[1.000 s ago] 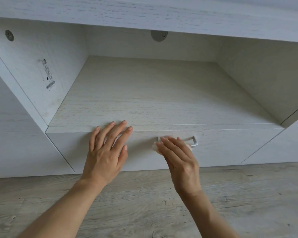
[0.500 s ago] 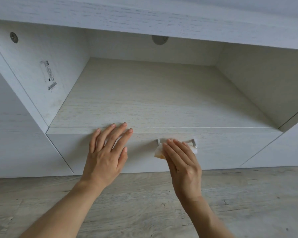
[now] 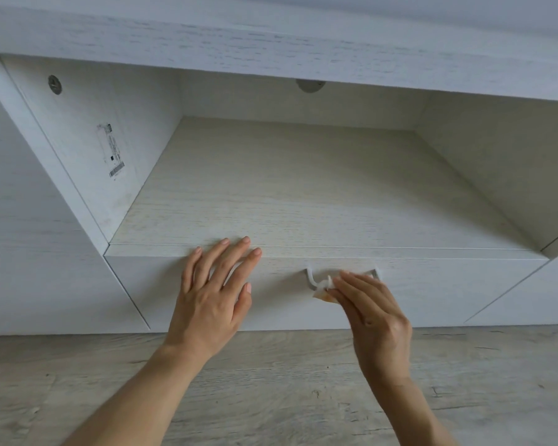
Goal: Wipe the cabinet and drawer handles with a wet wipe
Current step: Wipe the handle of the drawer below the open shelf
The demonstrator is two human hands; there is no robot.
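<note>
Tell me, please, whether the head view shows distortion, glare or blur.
Head view: wide-angle distortion bows the pale wood-grain cabinet top slightly; light soft, no glare; the left hand casts a faint shadow on the white drawer front; the white wet wipe at the right hand looks soft.

The only print I find is a small sticker [image 3: 112, 151] with a barcode on my cabinet's left inner wall [image 3: 78, 130]; its lettering is too small to read.
</note>
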